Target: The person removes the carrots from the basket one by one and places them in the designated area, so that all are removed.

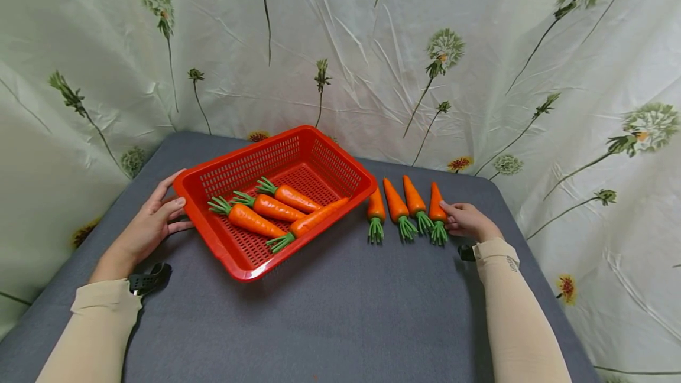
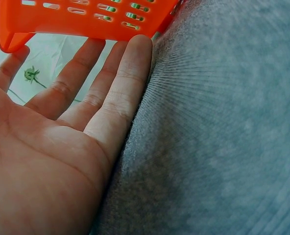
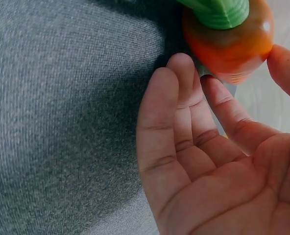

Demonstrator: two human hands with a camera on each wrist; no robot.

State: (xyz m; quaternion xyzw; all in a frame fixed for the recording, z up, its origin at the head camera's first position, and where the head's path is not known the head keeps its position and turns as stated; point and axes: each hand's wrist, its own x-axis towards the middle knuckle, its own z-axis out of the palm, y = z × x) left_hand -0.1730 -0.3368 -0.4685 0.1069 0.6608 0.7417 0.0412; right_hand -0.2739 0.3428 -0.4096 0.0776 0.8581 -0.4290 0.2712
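Observation:
A red plastic basket (image 1: 234, 265) with slotted walls sits at an angle on the grey cloth, several orange carrots (image 1: 276, 208) with green tops lying in it. My left hand (image 1: 151, 223) holds its left end, thumb on the rim and the other fingers against the outer wall (image 2: 61, 22). To the right of the basket, carrots lie in a row with their tips pointing away. My right hand (image 1: 468, 221) pinches the rightmost carrot (image 1: 436, 208) between thumb and forefinger near its green top. The other right fingers (image 3: 157, 112) extend beside it, low over the cloth.
Three more carrots, among them a middle one (image 1: 395, 203), lie between the basket and my right hand. The basket's right rim overlaps the nearest carrot (image 1: 376, 208) in the head view. A flower-printed curtain (image 1: 372, 64) hangs behind the grey-covered table (image 1: 330, 324).

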